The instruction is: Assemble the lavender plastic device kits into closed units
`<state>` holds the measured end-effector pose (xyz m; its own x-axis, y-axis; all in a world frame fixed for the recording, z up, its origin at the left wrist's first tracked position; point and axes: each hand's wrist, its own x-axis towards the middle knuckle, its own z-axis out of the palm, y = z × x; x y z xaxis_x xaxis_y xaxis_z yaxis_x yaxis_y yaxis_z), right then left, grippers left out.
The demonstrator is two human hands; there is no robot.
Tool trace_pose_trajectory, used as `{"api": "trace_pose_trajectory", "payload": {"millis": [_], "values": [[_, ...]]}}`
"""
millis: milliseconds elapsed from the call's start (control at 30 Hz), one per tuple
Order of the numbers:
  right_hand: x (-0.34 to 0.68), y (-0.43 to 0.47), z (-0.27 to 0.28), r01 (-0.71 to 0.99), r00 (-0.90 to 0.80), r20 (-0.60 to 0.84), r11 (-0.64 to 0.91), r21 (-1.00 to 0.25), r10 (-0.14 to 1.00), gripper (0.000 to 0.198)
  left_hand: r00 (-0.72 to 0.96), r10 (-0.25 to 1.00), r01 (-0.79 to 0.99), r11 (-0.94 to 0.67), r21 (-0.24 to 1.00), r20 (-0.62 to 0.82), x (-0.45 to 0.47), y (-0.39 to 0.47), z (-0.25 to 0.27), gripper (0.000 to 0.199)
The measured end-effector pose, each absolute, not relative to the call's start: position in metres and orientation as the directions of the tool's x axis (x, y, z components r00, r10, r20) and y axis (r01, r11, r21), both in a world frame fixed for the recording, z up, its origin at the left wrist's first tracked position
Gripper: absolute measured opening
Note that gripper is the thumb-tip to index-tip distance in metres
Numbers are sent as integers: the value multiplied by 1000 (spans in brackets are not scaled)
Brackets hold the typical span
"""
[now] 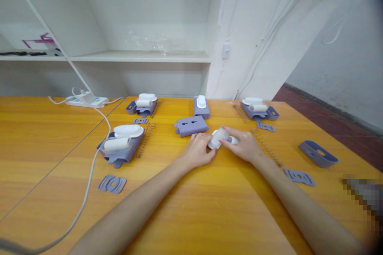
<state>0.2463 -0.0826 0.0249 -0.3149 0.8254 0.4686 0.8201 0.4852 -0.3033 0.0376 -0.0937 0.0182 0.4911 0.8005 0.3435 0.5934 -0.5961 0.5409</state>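
Observation:
My left hand (198, 150) is closed around the edge of a white oval cap (214, 142) just above the table. From the other side my right hand (241, 146) pinches a translucent white piece (220, 134) lying over that cap; whether the two are joined I cannot tell. A white cylinder with a purple end (233, 140) shows under my right fingers, partly hidden. Just behind my left hand lies a purple perforated housing (191, 126) with two keyhole slots. To the right of my right hand are a loose coil spring (267, 149) and a flat purple plate (299, 176).
Purple housings with white caps and rollers stand at the left (122, 143), back left (146, 104) and back right (254, 108). An open purple oval shell (318, 153) sits at right. A white cable (92, 167) crosses the left side from a power strip (86, 101).

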Motion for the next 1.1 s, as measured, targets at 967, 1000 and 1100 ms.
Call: {"api": "trace_pose_trajectory", "payload": {"millis": [967, 1000, 1100], "values": [[239, -84, 23, 661, -308, 305, 434, -613, 901, 44, 371, 902, 189, -304, 934, 219, 34, -78, 6, 69], [238, -84, 24, 655, -300, 314, 434, -619, 901, 43, 372, 905, 157, -280, 947, 206, 33, -77, 5, 68], [237, -83, 29, 622, -298, 360, 466, -629, 884, 33, 372, 913, 104, -220, 970, 167, 30, -75, 7, 70]]}}
